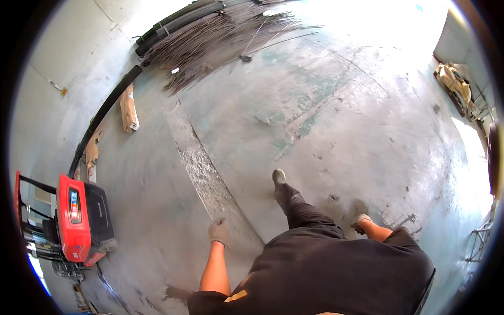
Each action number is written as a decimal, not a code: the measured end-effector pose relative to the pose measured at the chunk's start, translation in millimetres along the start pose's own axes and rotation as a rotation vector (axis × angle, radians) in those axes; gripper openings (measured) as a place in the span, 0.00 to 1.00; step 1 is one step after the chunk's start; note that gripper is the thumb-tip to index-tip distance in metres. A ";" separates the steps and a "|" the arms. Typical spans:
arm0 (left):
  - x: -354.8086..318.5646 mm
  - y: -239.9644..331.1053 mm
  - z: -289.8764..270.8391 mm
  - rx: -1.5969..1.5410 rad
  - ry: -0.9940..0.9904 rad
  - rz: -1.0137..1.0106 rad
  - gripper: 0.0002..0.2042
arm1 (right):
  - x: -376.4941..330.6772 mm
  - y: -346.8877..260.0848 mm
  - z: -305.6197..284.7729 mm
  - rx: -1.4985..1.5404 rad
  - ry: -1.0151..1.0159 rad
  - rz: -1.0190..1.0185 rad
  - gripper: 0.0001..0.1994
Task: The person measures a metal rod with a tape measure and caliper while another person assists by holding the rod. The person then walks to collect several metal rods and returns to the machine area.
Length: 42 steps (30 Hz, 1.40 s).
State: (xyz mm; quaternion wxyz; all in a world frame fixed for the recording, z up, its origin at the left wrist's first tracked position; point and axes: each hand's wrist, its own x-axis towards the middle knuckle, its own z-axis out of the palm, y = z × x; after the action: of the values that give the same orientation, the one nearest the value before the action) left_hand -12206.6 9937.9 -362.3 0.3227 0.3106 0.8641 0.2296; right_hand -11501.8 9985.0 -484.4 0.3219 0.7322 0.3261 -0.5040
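My left hand (218, 231), in a light grey-brown work glove, hangs in front of my body at the left. Its fingers look curled into a loose fist, and nothing shows in it. My right hand (361, 222), gloved as well, hangs by my right side with the fingers pointing down; they are too small and shaded to make out. Neither hand touches anything that I can see. One leg in dark trousers is stretched forward, with a light shoe (279, 176) on the concrete floor (252, 126).
A red and black forklift (73, 218) stands at the left. Beyond it run a long black pipe (100, 118) and a wooden block (128, 109). Thin rods (210, 42) lie piled at the far wall. A rough strip (207, 176) crosses the floor. Wrapped material (454, 86) lies far right.
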 end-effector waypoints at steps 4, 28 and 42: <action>185.0 75.4 22.7 -0.170 -0.043 -0.102 0.15 | 71.3 -171.6 -131.4 -0.713 0.145 -0.299 0.14; 1070.0 568.5 -178.1 0.235 -0.122 0.205 0.16 | -111.7 -1297.2 -581.5 -0.101 0.445 -0.574 0.24; 1401.5 700.4 -181.8 0.376 -0.184 0.215 0.15 | -70.8 -1880.8 -749.3 -0.293 0.382 -0.726 0.21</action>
State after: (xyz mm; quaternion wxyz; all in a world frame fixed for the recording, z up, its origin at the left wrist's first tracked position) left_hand -12901.0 11353.5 -400.8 0.3101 0.4752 0.8206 0.0683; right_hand -12634.3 11664.7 -472.4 0.1581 0.5966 0.6841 -0.3886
